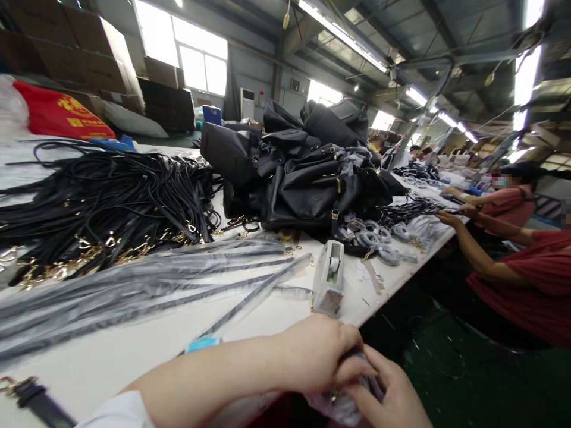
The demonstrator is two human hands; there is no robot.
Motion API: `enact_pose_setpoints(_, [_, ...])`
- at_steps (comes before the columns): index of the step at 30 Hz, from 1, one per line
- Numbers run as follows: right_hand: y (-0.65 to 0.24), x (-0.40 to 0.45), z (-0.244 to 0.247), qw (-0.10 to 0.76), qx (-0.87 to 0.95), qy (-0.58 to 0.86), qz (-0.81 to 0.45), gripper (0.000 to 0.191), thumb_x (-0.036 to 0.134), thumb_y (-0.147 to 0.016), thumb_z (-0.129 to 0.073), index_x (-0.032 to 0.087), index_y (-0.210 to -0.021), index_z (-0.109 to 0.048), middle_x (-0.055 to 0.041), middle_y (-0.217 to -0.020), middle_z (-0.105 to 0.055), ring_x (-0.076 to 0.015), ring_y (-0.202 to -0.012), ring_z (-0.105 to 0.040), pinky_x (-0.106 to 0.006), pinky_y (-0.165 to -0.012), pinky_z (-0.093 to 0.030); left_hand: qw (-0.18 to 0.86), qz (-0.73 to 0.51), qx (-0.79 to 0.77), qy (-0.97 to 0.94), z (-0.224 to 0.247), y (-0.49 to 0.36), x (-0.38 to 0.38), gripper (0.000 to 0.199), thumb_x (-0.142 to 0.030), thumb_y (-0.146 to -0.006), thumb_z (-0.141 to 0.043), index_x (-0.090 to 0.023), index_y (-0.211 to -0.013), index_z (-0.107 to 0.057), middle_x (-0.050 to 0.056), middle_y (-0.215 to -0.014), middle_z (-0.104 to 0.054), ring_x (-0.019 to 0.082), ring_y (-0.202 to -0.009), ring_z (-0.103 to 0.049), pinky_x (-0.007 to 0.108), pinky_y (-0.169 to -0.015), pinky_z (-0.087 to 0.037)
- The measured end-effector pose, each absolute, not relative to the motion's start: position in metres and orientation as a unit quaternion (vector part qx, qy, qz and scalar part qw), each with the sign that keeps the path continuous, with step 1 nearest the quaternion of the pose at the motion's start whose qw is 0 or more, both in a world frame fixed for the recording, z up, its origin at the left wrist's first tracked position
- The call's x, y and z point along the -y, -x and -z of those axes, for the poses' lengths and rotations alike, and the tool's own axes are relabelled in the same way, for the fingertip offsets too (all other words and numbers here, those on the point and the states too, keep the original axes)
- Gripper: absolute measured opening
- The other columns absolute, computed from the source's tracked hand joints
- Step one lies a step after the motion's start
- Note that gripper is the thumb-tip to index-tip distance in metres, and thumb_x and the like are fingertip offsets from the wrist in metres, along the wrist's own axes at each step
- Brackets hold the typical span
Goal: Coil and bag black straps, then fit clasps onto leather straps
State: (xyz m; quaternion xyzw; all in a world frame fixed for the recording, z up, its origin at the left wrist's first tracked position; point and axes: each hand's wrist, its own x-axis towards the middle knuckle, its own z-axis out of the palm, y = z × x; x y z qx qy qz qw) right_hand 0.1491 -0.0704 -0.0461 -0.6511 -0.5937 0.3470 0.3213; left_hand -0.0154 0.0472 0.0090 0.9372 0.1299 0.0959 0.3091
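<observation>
At the table's front edge my left hand (323,351) is closed, with its fingers curled round a bundle wrapped in clear plastic, apparently a black strap (332,404) with a small gold metal part. Pressed against the other side of the bundle is my right hand (392,389), its thumb and fingers also closed on it. Much of the bundle is hidden by the fingers. Just beyond my hands stands a tape dispenser (329,285) with a white roll. Long straps in plastic sleeves (147,279) lie to its left. A bare black strap (42,404) lies at the lower left.
A heap of loose black straps (134,196) with gold clasps covers the left of the table (111,356). Black handbags (307,184) are piled behind the dispenser, with coiled wrapped straps (370,238) beside them. Co-workers (526,267) sit along the right edge.
</observation>
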Motion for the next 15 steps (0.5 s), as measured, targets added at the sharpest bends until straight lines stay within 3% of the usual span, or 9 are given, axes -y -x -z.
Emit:
enact_pose_setpoints(5, [-0.153, 0.073, 0.051, 0.35, 0.591, 0.648, -0.331, 0.032, 0.047, -0.086, -0.062, 0.016, -0.089, -0.07, -0.0036, -0.08, -0.068, -0.0202, -0.075, -0.063, -0.023, -0.066, -0.05, 0.351, -0.096, -0.134, -0.922, -0.007, 0.017, -0.049, 0.035, -0.048, -0.095, -0.051, -0.019, -0.107, -0.067, 0.01, -0.09, -0.075, 0.023, -0.08, -0.071, 0.026, -0.068, -0.052])
enact_pose_setpoints(9, [-0.158, 0.075, 0.061, 0.4, 0.569, 0.626, -0.352, 0.043, 0.059, -0.087, -0.059, 0.017, -0.092, -0.07, -0.0047, -0.079, -0.068, -0.0209, -0.072, -0.063, -0.025, -0.064, -0.052, 0.353, -0.088, -0.119, -0.924, -0.01, 0.019, -0.051, 0.041, -0.052, -0.085, -0.064, -0.018, -0.108, -0.065, 0.009, -0.09, -0.073, 0.023, -0.078, -0.069, 0.027, -0.066, -0.051])
enact_pose_setpoints(13, [-0.149, 0.077, 0.068, 0.477, 0.522, 0.592, -0.387, 0.048, 0.057, -0.087, -0.061, 0.02, -0.116, -0.068, -0.0101, -0.1, -0.073, -0.0257, -0.09, -0.069, -0.033, -0.081, -0.056, 0.457, -0.151, -0.137, -0.866, -0.01, 0.019, -0.049, 0.032, -0.043, -0.089, -0.06, -0.016, -0.105, -0.066, 0.006, -0.086, -0.071, 0.017, -0.074, -0.065, 0.022, -0.066, -0.049])
enact_pose_setpoints(15, [-0.14, 0.078, 0.069, 0.515, 0.489, 0.585, -0.392, 0.052, 0.06, -0.086, -0.063, 0.02, -0.119, -0.068, -0.0118, -0.106, -0.073, -0.0273, -0.096, -0.069, -0.035, -0.086, -0.056, 0.512, -0.2, -0.146, -0.822, -0.007, 0.017, -0.046, 0.028, -0.038, -0.091, -0.056, -0.014, -0.104, -0.066, 0.005, -0.085, -0.071, 0.015, -0.073, -0.063, 0.021, -0.066, -0.049])
